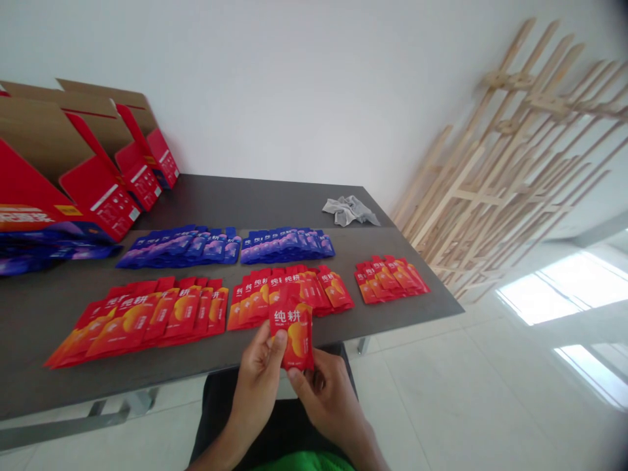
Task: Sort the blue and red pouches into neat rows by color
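Between my two hands, just in front of the table's near edge, I hold a red pouch [294, 340] with orange fruit printed on it. My left hand [261, 363] grips its left side, thumb on the front. At the lower right corner my right hand [326, 386] pinches it, the other fingers curled behind. Right behind the pouch lies a fanned row of red pouches [252, 304]. A bigger fanned row of red pouches [132, 320] is to the left, and a smaller group of red pouches [392, 278] lies to the right.
Blue pouches lie in two fanned rows, one left [181, 247] and one centre [287, 245], on the dark table [235, 196]. Open red cartons [105, 196] stand at the left. Crumpled clear plastic [350, 209] lies at the back right. Wooden easels [490, 170] lean beyond the table.
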The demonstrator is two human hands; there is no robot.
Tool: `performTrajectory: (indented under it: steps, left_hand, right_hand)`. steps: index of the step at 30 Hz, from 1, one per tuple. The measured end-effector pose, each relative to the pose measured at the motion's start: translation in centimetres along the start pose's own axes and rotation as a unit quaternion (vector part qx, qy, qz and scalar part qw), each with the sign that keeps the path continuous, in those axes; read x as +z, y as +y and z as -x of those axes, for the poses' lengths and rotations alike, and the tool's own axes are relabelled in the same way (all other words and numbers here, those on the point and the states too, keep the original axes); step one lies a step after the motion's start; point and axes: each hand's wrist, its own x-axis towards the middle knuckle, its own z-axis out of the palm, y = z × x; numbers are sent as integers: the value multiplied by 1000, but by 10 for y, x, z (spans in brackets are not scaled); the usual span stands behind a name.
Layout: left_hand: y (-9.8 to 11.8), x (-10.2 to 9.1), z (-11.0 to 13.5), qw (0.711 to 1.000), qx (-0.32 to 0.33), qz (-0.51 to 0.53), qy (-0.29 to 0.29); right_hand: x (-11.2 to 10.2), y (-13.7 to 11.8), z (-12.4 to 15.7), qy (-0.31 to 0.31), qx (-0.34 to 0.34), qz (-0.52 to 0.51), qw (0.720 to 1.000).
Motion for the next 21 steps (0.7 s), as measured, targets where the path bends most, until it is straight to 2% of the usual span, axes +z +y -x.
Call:
performTrajectory:
  steps: [10, 14, 16, 18, 21]
  left_hand:
    - [-7, 6, 5, 997, -42, 16, -65]
    - [-7, 5, 7, 992, -67, 1, -103]
    - [-9, 5, 6, 993, -68, 7, -97]
    - [-13, 5, 5, 995, -56, 27, -75]
    - [-19, 7, 5, 995, -44, 67, -54]
  right_hand:
    - [-4, 15, 6, -42, 85, -74, 993]
    - [-9, 19, 10, -45, 69, -37, 996]
    - [-10, 18, 13, -2, 39, 16, 999]
    - [-10, 15, 18, 75, 6, 69, 995]
    - [-5, 9, 26, 192, -63, 141, 969]
